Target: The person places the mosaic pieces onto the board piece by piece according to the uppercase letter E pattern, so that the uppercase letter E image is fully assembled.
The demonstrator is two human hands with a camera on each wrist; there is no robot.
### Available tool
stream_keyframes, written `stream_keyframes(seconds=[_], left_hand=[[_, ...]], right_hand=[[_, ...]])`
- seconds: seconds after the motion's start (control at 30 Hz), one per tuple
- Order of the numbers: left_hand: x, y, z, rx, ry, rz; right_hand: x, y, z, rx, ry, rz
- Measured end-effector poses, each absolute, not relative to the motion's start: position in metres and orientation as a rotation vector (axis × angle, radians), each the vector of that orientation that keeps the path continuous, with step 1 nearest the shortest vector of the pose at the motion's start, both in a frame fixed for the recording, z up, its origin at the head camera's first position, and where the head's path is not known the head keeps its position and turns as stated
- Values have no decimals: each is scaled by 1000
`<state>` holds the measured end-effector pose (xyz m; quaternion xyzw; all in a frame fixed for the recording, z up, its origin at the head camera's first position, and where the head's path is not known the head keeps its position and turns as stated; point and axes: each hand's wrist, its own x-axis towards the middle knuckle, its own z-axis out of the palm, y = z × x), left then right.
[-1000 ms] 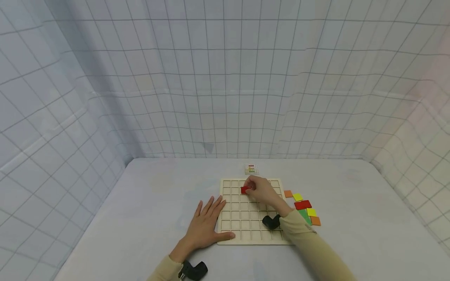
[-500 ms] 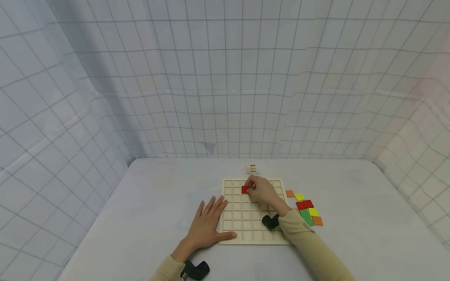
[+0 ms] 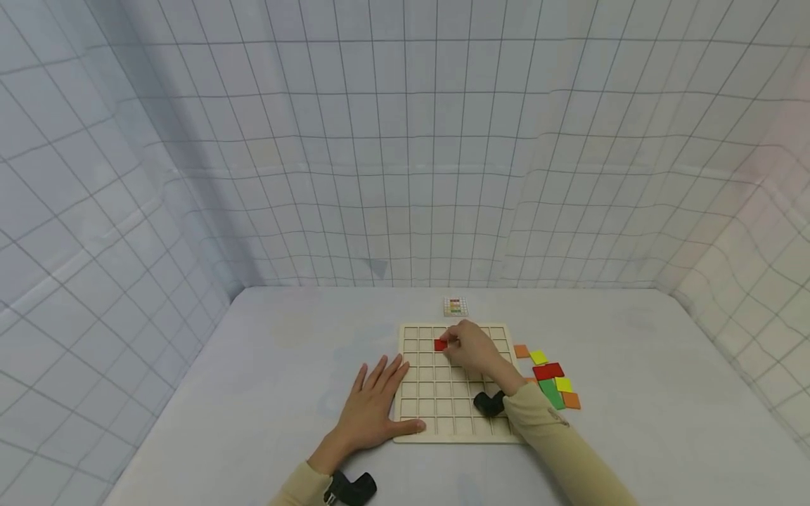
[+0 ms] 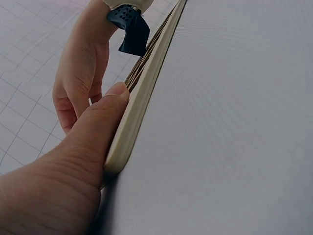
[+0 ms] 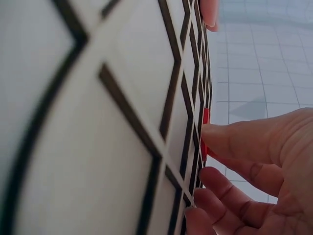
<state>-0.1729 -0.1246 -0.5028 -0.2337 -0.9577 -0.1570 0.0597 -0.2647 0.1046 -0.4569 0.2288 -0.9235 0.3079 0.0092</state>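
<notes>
A pale board with a square grid (image 3: 443, 440) lies flat in the head view. My left hand (image 3: 370, 416) rests spread along its left edge, with the thumb over the near-left corner. The left wrist view shows the thumb (image 4: 105, 117) lying against the board's rim. Over the upper part of the board, my right hand (image 3: 471, 346) pinches a red tile (image 3: 439, 345) between thumb and index finger. The right wrist view has this red tile (image 5: 206, 116) low at the grid, partly hidden by the thumb, with the other fingers curled close to the board.
Right of the board lie loose tiles: red (image 3: 548, 371), green (image 3: 552, 395), yellow (image 3: 538, 357) and orange (image 3: 521, 351) ones. Behind the board is a small card (image 3: 455, 306) with a coloured grid pattern. A grid-lined white curtain (image 3: 443, 176) encloses the table.
The head view has shifted slightly. My right hand and the red tile stay at the same place on the board, with only a small movement of the fingers. The left hand has not moved.
</notes>
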Motion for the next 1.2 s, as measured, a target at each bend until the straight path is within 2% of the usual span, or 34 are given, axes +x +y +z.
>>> stream_keyframes(seconds=[0.47,0.93,1.2], left_hand=[[-172,-123,-502,-709,-2909,-462],[-171,-124,-500,-701,-2905,-467],[-171,-123,-501,-698,-2903,-465]], right_hand=[[-250,135,-450,1162,-2864,1002],[-209,188,-451,1024,-2733,1029],[-196,224,-449,681,-2759,889]])
